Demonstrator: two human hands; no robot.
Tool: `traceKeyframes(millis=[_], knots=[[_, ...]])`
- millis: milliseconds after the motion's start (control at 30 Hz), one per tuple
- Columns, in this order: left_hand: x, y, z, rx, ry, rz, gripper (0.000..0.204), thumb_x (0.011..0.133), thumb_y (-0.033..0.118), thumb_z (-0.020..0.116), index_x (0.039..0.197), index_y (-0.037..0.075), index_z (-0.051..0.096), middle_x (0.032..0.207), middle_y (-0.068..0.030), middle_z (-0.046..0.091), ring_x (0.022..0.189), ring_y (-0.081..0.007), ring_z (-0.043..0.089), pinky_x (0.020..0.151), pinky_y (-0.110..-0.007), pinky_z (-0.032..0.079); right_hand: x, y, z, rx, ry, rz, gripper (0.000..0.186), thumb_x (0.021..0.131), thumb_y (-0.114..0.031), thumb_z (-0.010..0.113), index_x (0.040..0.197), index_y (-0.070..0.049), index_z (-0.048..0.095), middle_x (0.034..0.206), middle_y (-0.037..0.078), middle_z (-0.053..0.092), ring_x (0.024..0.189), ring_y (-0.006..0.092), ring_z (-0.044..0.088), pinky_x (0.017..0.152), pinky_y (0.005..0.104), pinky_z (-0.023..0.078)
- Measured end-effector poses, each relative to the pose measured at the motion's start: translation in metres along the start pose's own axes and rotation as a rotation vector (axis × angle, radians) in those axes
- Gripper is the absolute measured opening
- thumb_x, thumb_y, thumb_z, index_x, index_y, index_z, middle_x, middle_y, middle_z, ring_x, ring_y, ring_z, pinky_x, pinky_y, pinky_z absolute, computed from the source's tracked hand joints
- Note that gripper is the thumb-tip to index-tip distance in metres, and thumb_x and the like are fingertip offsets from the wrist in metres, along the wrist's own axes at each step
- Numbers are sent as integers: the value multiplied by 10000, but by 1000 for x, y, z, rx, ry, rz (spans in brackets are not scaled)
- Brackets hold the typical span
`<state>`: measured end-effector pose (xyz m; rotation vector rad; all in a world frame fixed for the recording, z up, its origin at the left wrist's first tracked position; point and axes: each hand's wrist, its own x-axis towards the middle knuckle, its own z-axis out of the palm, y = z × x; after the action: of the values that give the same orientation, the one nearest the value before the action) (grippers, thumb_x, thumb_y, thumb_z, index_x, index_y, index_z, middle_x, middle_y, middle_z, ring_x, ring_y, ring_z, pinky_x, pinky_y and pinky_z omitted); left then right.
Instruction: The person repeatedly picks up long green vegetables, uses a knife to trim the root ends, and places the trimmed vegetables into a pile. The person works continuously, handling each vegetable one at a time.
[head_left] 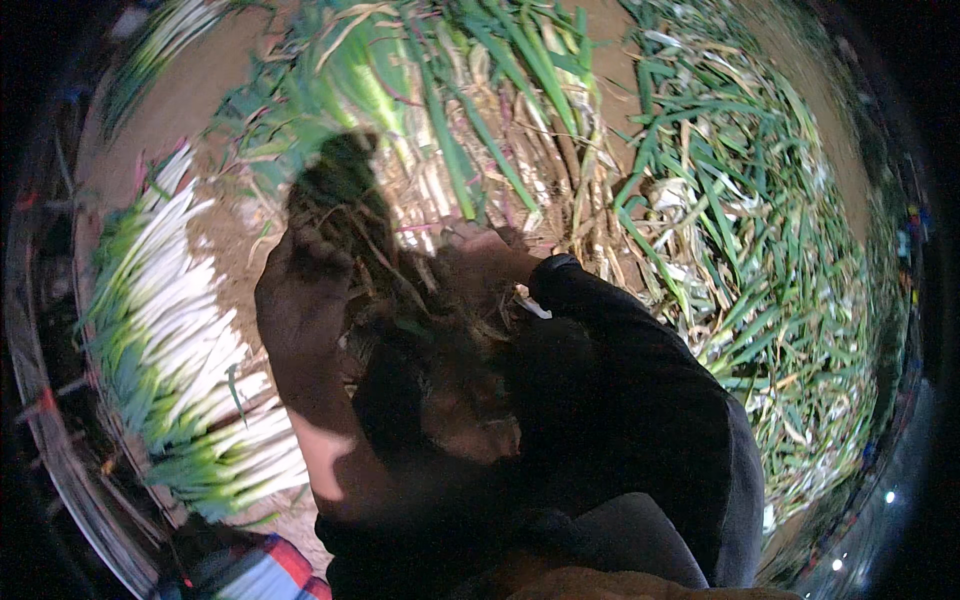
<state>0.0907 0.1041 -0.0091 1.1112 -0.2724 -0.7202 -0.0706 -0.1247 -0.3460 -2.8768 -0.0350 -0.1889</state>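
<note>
My left hand (317,264) is in deep shadow at centre-left, its fingers curled round what look like dry, rooty onion stalks (405,285). My right hand (482,246) reaches from a dark sleeve with a dark band at the wrist; its pale fingers are bent among the stalks, and what they grip is unclear. Just beyond both hands lies a bundle of unpeeled green onions (500,120) with green leaves, pinkish streaks and soiled white stems.
Cleaned white-stemmed onions (200,330) lie in a long row at left, with another bunch (165,45) at upper left. A broad heap of stripped leaves (760,260) fills the right side. Brown ground (175,95) shows between them. Red-and-blue plaid cloth (250,565) is at lower left.
</note>
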Motion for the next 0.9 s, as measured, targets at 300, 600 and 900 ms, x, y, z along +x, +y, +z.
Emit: traceKeyframes(millis=[300, 600, 900], knots=[[-8, 13, 0, -679, -80, -319, 202, 977, 108, 451, 1061, -21, 581, 938, -118, 641, 856, -223, 598, 834, -358, 488, -97, 122, -70, -130, 530, 787, 354, 799, -288, 649, 972, 5, 550, 893, 189, 605, 835, 408, 595, 755, 483, 488], [-23, 18, -6, -612, 32, -335, 198, 976, 137, 465, 1071, 7, 581, 927, -100, 643, 833, -211, 600, 810, -366, 485, -143, 144, -13, 364, 127, 1010, 317, 863, -315, 533, 889, -18, 639, 830, 211, 599, 789, 398, 584, 689, 444, 474], [-22, 1, 42, -232, 129, -164, 135, 950, 119, 532, 1020, 13, 577, 874, -73, 584, 846, -183, 561, 736, -338, 497, -148, 96, -174, 918, 272, 1232, 505, 839, -408, 631, 1050, 50, 640, 947, 130, 645, 826, 230, 577, 754, 361, 451]])
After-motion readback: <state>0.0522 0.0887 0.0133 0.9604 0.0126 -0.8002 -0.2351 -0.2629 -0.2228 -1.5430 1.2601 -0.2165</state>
